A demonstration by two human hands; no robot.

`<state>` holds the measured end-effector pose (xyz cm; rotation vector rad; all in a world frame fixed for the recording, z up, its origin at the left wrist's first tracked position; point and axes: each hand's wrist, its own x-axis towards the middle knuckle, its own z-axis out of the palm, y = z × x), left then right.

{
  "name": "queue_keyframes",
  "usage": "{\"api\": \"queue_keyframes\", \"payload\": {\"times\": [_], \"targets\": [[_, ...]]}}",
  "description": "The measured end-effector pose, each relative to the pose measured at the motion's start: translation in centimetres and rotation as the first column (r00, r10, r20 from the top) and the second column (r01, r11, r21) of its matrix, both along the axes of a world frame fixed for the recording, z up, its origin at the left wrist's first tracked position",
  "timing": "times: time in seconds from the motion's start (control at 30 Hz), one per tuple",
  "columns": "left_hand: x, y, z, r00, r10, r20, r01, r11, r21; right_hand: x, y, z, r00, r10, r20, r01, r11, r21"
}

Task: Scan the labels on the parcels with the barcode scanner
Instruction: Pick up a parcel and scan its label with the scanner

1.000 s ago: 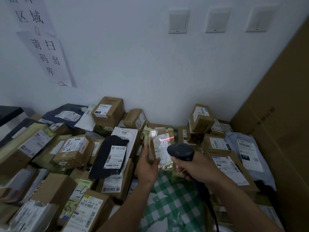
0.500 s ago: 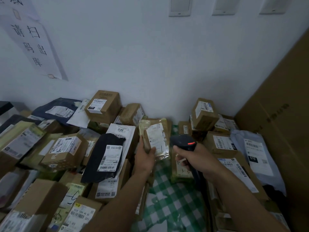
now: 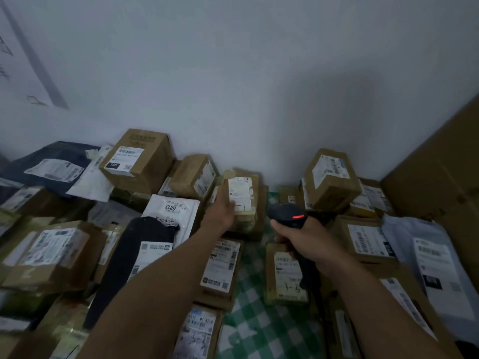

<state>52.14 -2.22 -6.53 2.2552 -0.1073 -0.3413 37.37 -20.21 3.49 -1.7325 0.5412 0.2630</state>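
My left hand [image 3: 223, 211] grips a small brown padded parcel [image 3: 245, 203] with a white label, held far forward near the wall over other parcels. My right hand [image 3: 308, 238] grips the black barcode scanner [image 3: 287, 216]; a red light glows on its head. The scanner sits just right of the held parcel, a short gap apart. No red beam shows on the label. A flat brown parcel marked "3-3" [image 3: 285, 273] lies below my right hand.
Many cardboard boxes and bags are piled around: a box [image 3: 137, 159] at the back left, a box [image 3: 329, 180] at the back right, a black bag [image 3: 129, 265], a white bag [image 3: 173, 213]. Green checked cloth [image 3: 261, 320] shows between them. A large cardboard sheet [image 3: 445, 174] stands at the right.
My left hand has carried the small parcel forward, away from me towards the wall. The red scan line seen on its label a second ago is gone. The view has tilted down.
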Motion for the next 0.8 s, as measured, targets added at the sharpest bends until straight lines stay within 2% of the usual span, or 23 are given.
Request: {"api": "queue_keyframes", "payload": {"times": [0.07, 0.13, 0.2, 0.33, 0.7, 0.8], "targets": [[0.1, 0.1, -0.9, 0.996, -0.021, 0.09, 0.012, 0.994, 0.104, 0.5, -0.2, -0.7, 1.0, -0.007, -0.01, 0.007, 1.0, -0.002], [-0.5, -0.5, -1.5, 0.973, -0.065, 0.223, -0.011, 0.947, 0.322, 0.7, -0.4, -1.4, 1.0, -0.023, -0.021, 0.022, 1.0, -0.015], [-1.7, -1.4, -1.6, 0.942, -0.141, 0.306, 0.0, 0.907, 0.42, 0.6, -0.5, -1.9, 0.999, -0.019, -0.031, 0.018, 0.999, -0.034], [-1.7, -2.0, -3.0, 0.939, -0.293, 0.181, 0.157, 0.833, 0.531, 0.5, -1.0, -2.2, 0.999, -0.028, -0.04, 0.027, 0.999, -0.018], [3.3, -2.0, -2.5, 0.967, -0.215, 0.134, 0.111, 0.835, 0.539, 0.4, -2.2, -0.4, 0.997, -0.076, -0.01, 0.076, 0.997, -0.023], [3.1, -2.4, -2.2, 0.959, -0.25, 0.136, 0.149, 0.848, 0.508, -0.4, -2.9, 0.2, 0.995, -0.101, -0.006, 0.101, 0.995, -0.012]]}}
